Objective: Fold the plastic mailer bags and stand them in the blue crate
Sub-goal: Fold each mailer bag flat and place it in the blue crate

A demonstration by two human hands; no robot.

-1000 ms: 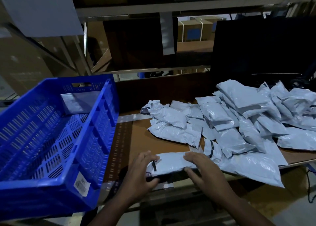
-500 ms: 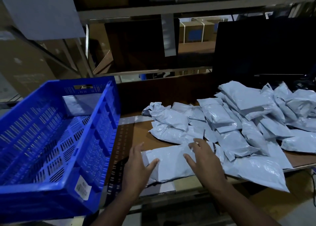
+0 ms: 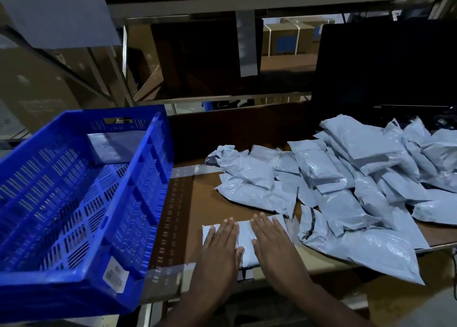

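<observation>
Pressing the mailer bag (image 3: pixel 243 240) flat on the counter (image 3: pixel 197 203) at six o'clock, long axis nine-to-three, we keep both hands' fingers straight, our left hand (image 3: pixel 220 247) nearer the blue crate (image 3: pixel 138 178) at nine o'clock than our right hand (image 3: pixel 274 245).

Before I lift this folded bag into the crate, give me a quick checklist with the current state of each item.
1. Bag flat under both palms: ok; left hand and right hand press it with straight fingers.
2. Fold holding on its own: cannot tell; the hands cover most of it.
3. Grip ready for lifting: not ok; neither hand is curled round the bag.
4. Room in the crate: ok; only one bag leans at its far wall.
5. Path to the crate: ok; bare tabletop lies between.
6. Pile apart from this bag: cannot tell; a pile bag lies close by the right hand.
</observation>
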